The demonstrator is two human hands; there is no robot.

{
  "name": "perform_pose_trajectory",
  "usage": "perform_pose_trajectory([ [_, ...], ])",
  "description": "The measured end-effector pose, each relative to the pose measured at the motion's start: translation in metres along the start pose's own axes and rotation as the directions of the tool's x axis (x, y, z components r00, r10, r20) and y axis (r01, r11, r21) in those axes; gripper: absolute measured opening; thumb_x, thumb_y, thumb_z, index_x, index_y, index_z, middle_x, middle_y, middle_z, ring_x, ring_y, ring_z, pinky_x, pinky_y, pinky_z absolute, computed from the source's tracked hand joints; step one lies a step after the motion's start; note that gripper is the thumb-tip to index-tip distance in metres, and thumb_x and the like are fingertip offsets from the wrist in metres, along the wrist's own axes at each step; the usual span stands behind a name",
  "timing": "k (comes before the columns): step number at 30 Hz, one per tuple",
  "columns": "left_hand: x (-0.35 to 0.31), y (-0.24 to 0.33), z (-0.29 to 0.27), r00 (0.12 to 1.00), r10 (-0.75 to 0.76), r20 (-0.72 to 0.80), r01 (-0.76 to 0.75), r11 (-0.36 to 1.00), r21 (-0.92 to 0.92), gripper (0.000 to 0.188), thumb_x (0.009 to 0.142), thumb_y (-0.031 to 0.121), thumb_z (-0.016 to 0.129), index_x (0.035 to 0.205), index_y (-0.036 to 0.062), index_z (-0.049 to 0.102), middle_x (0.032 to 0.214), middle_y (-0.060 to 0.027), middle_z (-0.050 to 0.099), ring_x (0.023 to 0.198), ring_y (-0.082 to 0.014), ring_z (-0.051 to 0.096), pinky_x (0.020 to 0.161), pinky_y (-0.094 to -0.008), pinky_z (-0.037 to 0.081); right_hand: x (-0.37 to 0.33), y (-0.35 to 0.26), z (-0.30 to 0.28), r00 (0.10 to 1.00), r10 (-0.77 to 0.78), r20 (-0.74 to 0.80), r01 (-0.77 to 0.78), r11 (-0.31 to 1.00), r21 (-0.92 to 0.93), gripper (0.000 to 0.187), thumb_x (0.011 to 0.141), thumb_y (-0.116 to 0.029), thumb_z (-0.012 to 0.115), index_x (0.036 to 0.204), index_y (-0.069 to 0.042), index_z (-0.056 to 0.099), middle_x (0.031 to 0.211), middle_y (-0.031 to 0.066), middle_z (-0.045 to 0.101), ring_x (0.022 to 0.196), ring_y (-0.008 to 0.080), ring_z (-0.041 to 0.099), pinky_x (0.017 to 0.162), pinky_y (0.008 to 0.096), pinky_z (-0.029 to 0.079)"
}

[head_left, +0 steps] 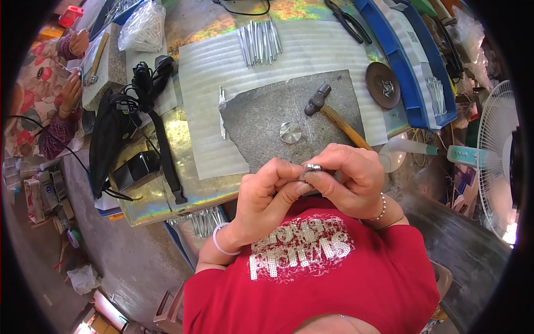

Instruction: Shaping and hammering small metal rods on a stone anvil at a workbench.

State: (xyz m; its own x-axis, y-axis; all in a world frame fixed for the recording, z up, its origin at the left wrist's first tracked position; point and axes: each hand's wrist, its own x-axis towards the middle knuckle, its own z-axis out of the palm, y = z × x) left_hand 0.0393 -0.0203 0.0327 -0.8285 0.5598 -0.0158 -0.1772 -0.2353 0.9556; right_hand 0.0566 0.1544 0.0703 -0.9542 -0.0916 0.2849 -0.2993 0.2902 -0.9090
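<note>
My left hand (pixel 266 192) and my right hand (pixel 353 181) meet in front of my chest, thumbs and fingertips pinched on a small shiny metal piece (pixel 313 167). Fingers cover most of it, so its full shape is hidden. Beyond my hands lies a grey stone-like slab (pixel 256 114) with a round silver metal disc (pixel 290 133) on it. A ball-peen hammer (pixel 318 100) rests on the slab's right part, its wooden handle running toward my right hand. Thin metal strips (pixel 222 114) lie along the slab's left edge, and a bundle of similar metal rods (pixel 260 43) sits farther back.
White foam sheeting (pixel 206 150) lies under the slab. Right are a brown round dish (pixel 375 83) with small metal bits, black-handled pliers (pixel 349 22), a blue tray (pixel 397 61) and a fan (pixel 495 161). Left are a black bag (pixel 108 139) and another person's hands (pixel 71 92).
</note>
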Motion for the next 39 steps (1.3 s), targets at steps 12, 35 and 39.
perform_pose_trajectory([
  [12, 0.004, -0.004, -0.003, 0.972, -0.226, 0.066, 0.228, 0.973, -0.038, 0.012, 0.089, 0.004, 0.058, 0.086, -0.0011, 0.048, 0.071, -0.0071, 0.065, 0.069, -0.0064, 0.061, 0.058, -0.0207, 0.048, 0.003, 0.007, -0.002, 0.852, 0.48, 0.21, -0.522, 0.809, 0.269, 0.012, 0.085, -0.004, 0.062, 0.078, 0.0, 0.053, 0.064, 0.0044, 0.062, 0.051, 0.0066, 0.059, 0.043, 0.0188, 0.043],
  [35, 0.043, 0.02, -0.024, 0.81, -0.524, 0.261, 0.543, 0.84, 0.003, 0.023, 0.088, 0.02, 0.063, 0.089, 0.0004, 0.052, 0.059, -0.0043, 0.06, 0.046, -0.0089, 0.058, 0.039, -0.0176, 0.044, -0.002, 0.041, 0.019, 0.75, 0.642, 0.161, -0.521, 0.424, 0.741, 0.016, 0.088, -0.012, 0.058, 0.075, -0.007, 0.053, 0.059, -0.0011, 0.051, 0.039, 0.002, 0.037, 0.034, 0.0162, 0.029],
  [39, 0.047, 0.025, -0.025, 0.788, -0.53, 0.313, 0.546, 0.837, 0.042, 0.024, 0.087, 0.022, 0.064, 0.086, 0.0012, 0.052, 0.057, -0.0037, 0.059, 0.045, -0.009, 0.058, 0.039, -0.0178, 0.044, -0.007, 0.035, 0.023, 0.751, 0.655, 0.085, -0.466, 0.434, 0.771, 0.016, 0.089, -0.011, 0.057, 0.075, -0.007, 0.052, 0.059, -0.0008, 0.051, 0.039, 0.0022, 0.036, 0.034, 0.0163, 0.029],
])
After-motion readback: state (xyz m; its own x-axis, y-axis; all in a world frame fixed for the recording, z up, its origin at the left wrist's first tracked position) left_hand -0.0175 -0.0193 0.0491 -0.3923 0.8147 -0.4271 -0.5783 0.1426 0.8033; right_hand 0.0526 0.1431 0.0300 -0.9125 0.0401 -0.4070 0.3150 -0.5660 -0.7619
